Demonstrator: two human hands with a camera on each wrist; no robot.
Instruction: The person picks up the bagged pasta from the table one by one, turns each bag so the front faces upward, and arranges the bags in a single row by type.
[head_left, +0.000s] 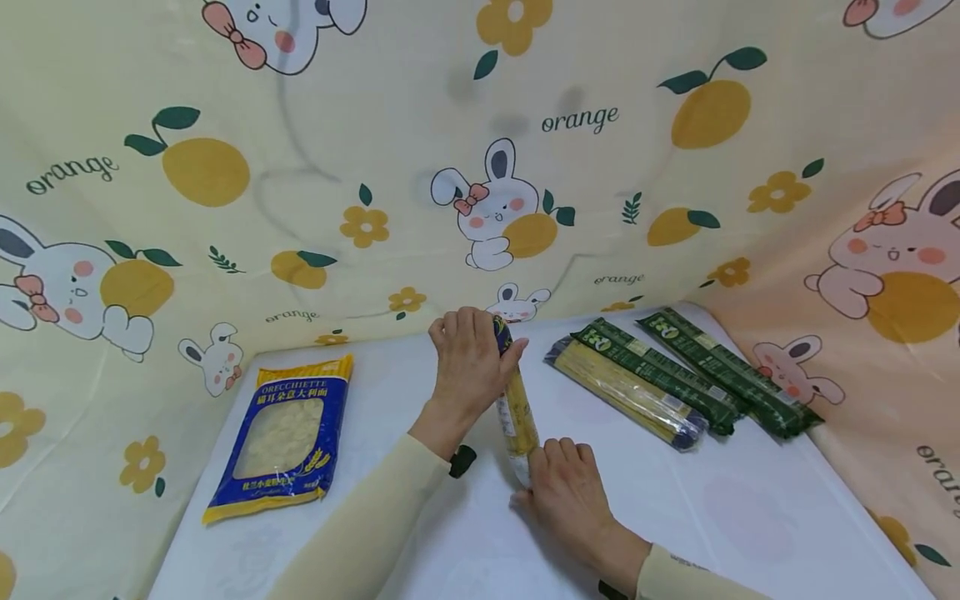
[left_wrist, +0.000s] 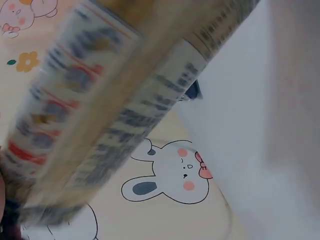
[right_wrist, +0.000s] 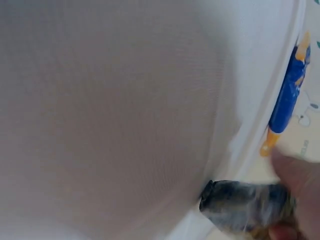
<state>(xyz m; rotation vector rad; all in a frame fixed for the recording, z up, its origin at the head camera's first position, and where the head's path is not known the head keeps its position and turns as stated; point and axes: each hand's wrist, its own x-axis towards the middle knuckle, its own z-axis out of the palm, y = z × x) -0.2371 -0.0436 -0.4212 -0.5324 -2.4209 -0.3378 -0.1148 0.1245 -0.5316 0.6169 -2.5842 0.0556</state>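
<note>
Right hand (head_left: 573,500) grips the 6-o'clock end of a slender, clear-plastic yellow pasta packet (head_left: 517,412), left hand (head_left: 471,358) its 12-o'clock end.

In the head view, the left hand (head_left: 474,358) covered part of the far end of the long-pasta packet (head_left: 517,412), and the right hand (head_left: 572,487) part of its near end. The near edge of the tabletop (head_left: 465,550) was cut off. Toward its far right corner, small print on the green packets (head_left: 723,367) was unreadable. The left wrist view blurred the held packet's lettering; the right wrist view cropped the right hand.
</note>
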